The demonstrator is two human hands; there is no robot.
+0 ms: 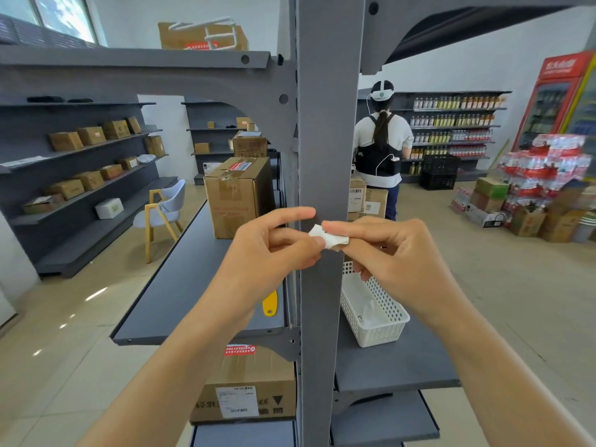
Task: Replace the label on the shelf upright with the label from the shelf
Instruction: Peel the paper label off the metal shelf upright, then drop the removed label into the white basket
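A grey shelf upright (pixel 329 124) runs top to bottom through the middle of the view. In front of it, a small crumpled white label (pixel 327 236) is pinched between both hands. My left hand (pixel 267 250) grips its left end with thumb and finger, the index finger stretched toward the upright. My right hand (pixel 383 246) holds its right end from the other side. No label shows on the visible face of the upright. A yellow tool (pixel 270 304) lies on the grey shelf (pixel 180 285) under my left wrist.
A white perforated basket (pixel 374 312) sits on the right shelf just below my right hand. Cardboard boxes (pixel 237 195) stand on the left shelf and below it. A person with a backpack (pixel 380 146) stands beyond the upright. A chair (pixel 164 211) stands in the left aisle.
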